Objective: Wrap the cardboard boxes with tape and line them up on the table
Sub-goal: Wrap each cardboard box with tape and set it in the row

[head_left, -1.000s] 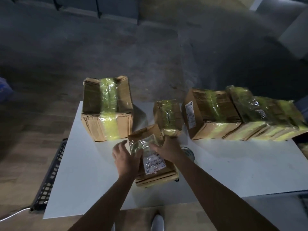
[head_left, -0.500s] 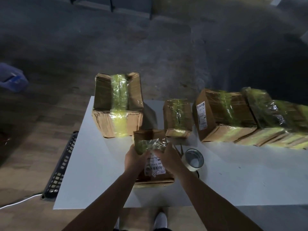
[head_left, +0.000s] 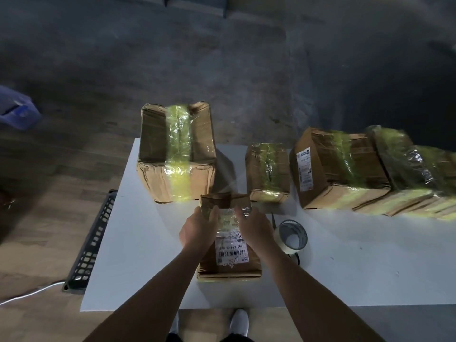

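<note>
Box (head_left: 229,267) lies flat at the near middle of the white desk (head_left: 138,243), its printed label (head_left: 232,250) facing up and its far end covered in crinkled clear tape (head_left: 225,220). Both grips clasp that far end. The left grip (head_left: 198,230) has its thumb on top and its fingers curled over the left edge. The right grip (head_left: 254,228) mirrors it on the right edge, thumb on the tape. Just right of the box, beside the right wrist, a tape roll (head_left: 291,234) rests on the desk. Along the far side stand taped boxes. A big box (head_left: 175,154) is at the left corner with a yellowish band over its top and front. A small box (head_left: 267,171) is in the middle, apart from it. To the right, a row of boxes (head_left: 345,169) sit packed side by side and run out of view. The held box's far end lies near the big and small ones. On the wooden floor (head_left: 49,218), a black crate (head_left: 92,240) leans against the desk's left edge, with a white cable (head_left: 27,294) near it. White shoes (head_left: 239,322) show below the near edge.
</note>
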`<state>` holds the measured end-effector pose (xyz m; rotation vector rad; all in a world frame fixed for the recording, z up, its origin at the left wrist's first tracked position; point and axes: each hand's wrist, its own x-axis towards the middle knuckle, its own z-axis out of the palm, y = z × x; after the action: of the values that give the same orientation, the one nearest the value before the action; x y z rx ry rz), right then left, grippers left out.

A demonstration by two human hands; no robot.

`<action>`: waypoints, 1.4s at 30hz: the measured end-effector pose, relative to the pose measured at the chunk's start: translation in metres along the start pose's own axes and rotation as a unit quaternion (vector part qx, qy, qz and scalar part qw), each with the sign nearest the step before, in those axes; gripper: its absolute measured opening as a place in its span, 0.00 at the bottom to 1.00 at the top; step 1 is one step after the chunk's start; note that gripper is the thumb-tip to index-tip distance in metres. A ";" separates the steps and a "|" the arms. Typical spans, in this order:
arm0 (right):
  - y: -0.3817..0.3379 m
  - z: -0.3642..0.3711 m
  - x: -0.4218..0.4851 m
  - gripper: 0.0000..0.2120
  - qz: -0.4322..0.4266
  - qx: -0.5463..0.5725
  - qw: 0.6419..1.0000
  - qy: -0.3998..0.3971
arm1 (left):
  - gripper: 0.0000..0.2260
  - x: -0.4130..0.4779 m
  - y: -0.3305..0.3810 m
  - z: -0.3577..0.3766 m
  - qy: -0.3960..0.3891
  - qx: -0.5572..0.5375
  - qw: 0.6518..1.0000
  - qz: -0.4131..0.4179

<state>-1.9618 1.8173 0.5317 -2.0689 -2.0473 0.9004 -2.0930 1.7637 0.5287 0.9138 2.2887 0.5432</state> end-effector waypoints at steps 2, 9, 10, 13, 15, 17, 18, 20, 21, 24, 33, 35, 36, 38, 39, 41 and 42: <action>0.002 -0.002 0.001 0.28 -0.007 0.003 1.000 -0.011 | 0.23 0.000 0.000 0.000 0.001 -0.004 1.000 -0.002; -0.008 -0.026 0.007 0.30 -0.183 -0.010 0.983 -0.013 | 0.22 -0.012 -0.007 -0.007 -0.003 0.017 0.999 0.040; -0.013 -0.030 0.007 0.35 -0.227 -0.016 0.973 -0.041 | 0.21 -0.015 -0.009 -0.008 0.002 0.012 0.998 0.054; -0.026 -0.038 0.006 0.33 -0.275 -0.028 0.959 -0.069 | 0.20 -0.022 -0.009 -0.015 0.027 -0.021 0.996 0.088; -0.034 -0.042 0.002 0.24 -0.279 -0.017 0.959 -0.046 | 0.20 -0.024 -0.008 -0.021 0.033 -0.045 0.994 0.098; -0.043 -0.046 -0.003 0.17 -0.275 -0.020 0.961 -0.034 | 0.20 -0.025 -0.007 -0.026 0.034 -0.063 0.992 0.105; -0.047 -0.047 -0.006 0.13 -0.268 -0.018 0.963 -0.024 | 0.20 -0.027 -0.007 -0.029 0.035 -0.067 0.991 0.110; -0.053 -0.051 -0.011 0.07 -0.244 -0.004 0.970 0.005 | 0.20 -0.026 -0.007 -0.036 0.037 -0.068 0.988 0.134; -0.055 -0.053 -0.014 0.06 -0.232 0.001 0.973 0.013 | 0.20 -0.026 -0.006 -0.039 0.038 -0.069 0.986 0.148; -0.060 -0.059 -0.024 0.05 -0.218 -0.017 0.976 0.020 | 0.21 -0.031 -0.005 -0.042 0.021 -0.106 0.983 0.149; -0.047 -0.070 -0.064 0.13 -0.103 0.291 0.945 0.110 | 0.22 -0.028 0.012 -0.062 -0.025 -0.173 0.974 0.141; -0.040 -0.078 -0.065 0.13 -0.098 0.350 0.926 0.102 | 0.21 -0.031 0.013 -0.062 -0.059 -0.238 0.960 0.137; -0.037 -0.081 -0.066 0.14 -0.093 0.346 0.929 0.096 | 0.21 -0.033 0.013 -0.061 -0.076 -0.277 0.949 0.128; -0.028 -0.082 -0.067 0.16 -0.065 0.315 0.945 0.068 | 0.20 -0.039 0.014 -0.059 -0.091 -0.315 0.938 0.109; -0.024 -0.082 -0.066 0.16 -0.057 0.296 0.951 0.063 | 0.20 -0.043 0.017 -0.058 -0.099 -0.319 0.936 0.107; -0.016 -0.089 -0.062 0.16 -0.050 0.304 0.947 0.089 | 0.20 -0.047 0.025 -0.058 -0.126 -0.357 0.921 0.096; -0.012 -0.095 -0.056 0.17 -0.041 0.352 0.930 0.101 | 0.19 -0.048 0.032 -0.062 -0.137 -0.390 0.906 0.092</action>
<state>-1.9239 1.7977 0.6337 -1.5860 -1.3999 1.1335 -2.0919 1.7417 0.6105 0.7257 1.5156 1.2118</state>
